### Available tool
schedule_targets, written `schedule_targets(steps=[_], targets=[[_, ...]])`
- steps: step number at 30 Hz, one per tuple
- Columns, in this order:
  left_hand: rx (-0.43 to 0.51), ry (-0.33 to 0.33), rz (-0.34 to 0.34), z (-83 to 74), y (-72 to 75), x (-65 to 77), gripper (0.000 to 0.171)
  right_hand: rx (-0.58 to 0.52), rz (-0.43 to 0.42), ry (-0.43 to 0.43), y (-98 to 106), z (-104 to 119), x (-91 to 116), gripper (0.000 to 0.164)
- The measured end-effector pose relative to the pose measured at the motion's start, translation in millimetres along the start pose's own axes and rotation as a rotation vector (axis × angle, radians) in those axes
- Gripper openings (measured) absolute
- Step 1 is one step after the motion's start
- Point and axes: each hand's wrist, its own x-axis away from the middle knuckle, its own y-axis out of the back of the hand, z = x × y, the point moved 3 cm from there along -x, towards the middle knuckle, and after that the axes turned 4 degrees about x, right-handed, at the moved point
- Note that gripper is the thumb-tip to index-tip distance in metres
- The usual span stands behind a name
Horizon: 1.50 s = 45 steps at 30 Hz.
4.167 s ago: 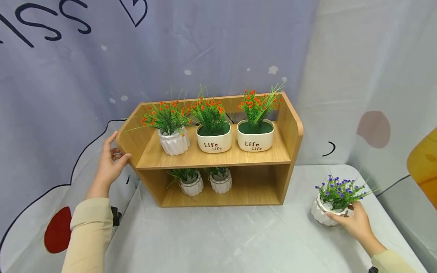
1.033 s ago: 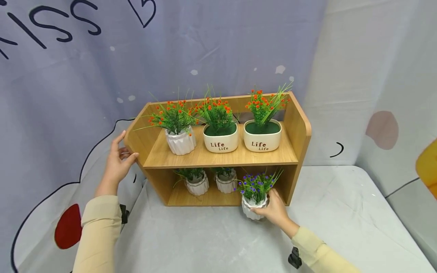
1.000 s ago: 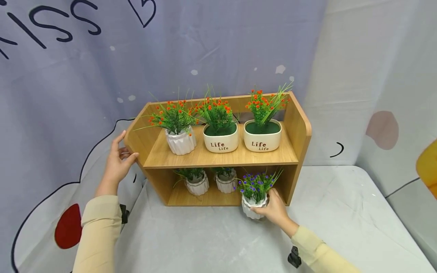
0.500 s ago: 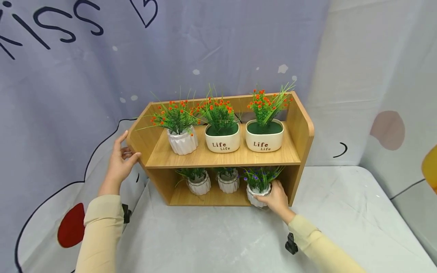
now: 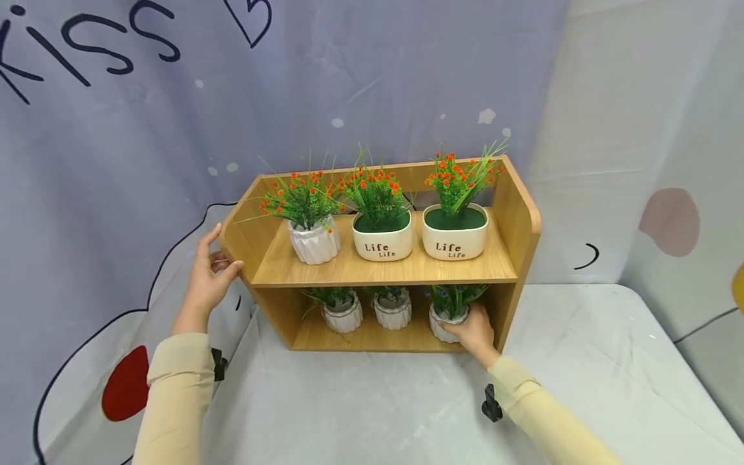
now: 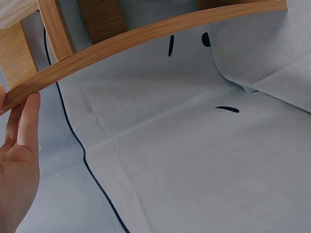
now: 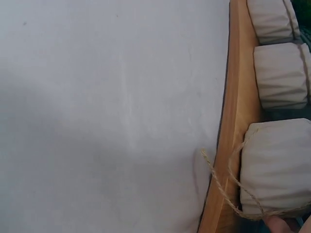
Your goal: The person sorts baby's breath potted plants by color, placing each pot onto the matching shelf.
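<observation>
A two-tier wooden shelf (image 5: 383,278) stands on the table. My left hand (image 5: 209,278) grips the edge of its left side panel; in the left wrist view the fingers (image 6: 30,121) lie against the wooden edge. On the lower tier, at the right end, my right hand (image 5: 475,332) holds a potted plant with small purple flowers (image 5: 443,326), thumb at the front of the pleated white pot. The right wrist view shows that pot (image 7: 277,165) just behind the shelf's front edge, with twine (image 7: 221,189) hanging from it. Most of the right hand is outside that view.
Two similar white pots (image 5: 343,316) stand left of it on the lower tier. The upper tier carries an orange-flowered plant in a pleated pot (image 5: 315,244) and two in oval "Life" pots (image 5: 383,244). A grey-blue curtain (image 5: 360,77) hangs behind; a pale cloth covers the table (image 5: 349,400).
My right hand has carried the purple-flowered potted plant leftward from the table's right side, then back into the lower tier. My left hand has stayed on the side panel.
</observation>
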Motion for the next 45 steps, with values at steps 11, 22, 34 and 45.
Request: schedule_targets(steps=[11,22,34,45], targets=[[-0.011,0.022,0.009,1.0,-0.4,0.6,0.078,-0.023,0.02,-0.041,-8,-5,-12,0.09],[0.003,0.019,0.005,0.4,-0.2,0.2,0.078,0.003,0.018,-0.056,-13,-1,-22,0.091],[-0.027,0.027,-0.003,-0.6,1.2,0.9,0.078,-0.024,0.048,-0.02,-13,-3,-28,0.086],[-0.021,0.022,-0.012,0.9,-1.1,2.2,0.076,0.01,0.075,-0.012,-9,-5,-27,0.094]])
